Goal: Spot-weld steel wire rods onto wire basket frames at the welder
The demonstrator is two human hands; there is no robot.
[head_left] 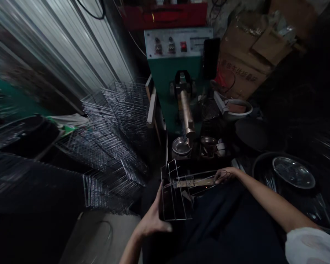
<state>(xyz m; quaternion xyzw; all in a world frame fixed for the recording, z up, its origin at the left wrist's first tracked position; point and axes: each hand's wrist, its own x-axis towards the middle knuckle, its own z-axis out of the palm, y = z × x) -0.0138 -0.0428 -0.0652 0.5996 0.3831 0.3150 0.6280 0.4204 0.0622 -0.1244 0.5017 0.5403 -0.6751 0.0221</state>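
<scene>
Silvery, grid-shaped wire rack (pixel 171 192), seemingly steadied from both ends: my left hand (pixel 154 219) holds one side, thumb loose; my right hand (pixel 224 175) pinches the other.

Wire frame (pixel 180 190) against left grip (pixel 151 220)

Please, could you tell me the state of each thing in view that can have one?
Wire frame: held.
Left hand: at the frame's left side, thumb spread, fingers partly hidden.
Right hand: fingers curled at the frame's right end.
Wire racks: piled, overlapping.
Black phone-like slab: upright, face dark.
Red switch: on or off, cannot tell.
Cardboard box: open or closed, unclear.
</scene>
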